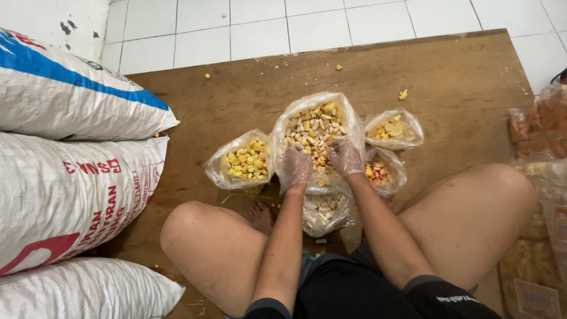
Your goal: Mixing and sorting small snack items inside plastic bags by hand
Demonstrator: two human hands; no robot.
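Note:
I sit cross-legged on a brown wooden board [449, 77]. Both hands wear thin clear plastic gloves. My left hand [296, 166] and my right hand [345, 157] reach into a large open clear plastic bag [348, 115] of mixed beige and yellow snack pieces, with fingers curled down among the pieces. Whether either hand grips any pieces is hidden. Around it lie smaller bags: one of yellow cubes [243, 159] to the left, one of pale yellow chips [393, 129] to the right, one of orange-red pieces [379, 172], and one of beige pieces [325, 211] near my legs.
Three large white woven sacks [71, 177] are stacked at the left. Packed snack bags [540, 127] sit at the right edge. Crumbs [403, 94] lie scattered on the board. White floor tiles [260, 23] lie beyond it.

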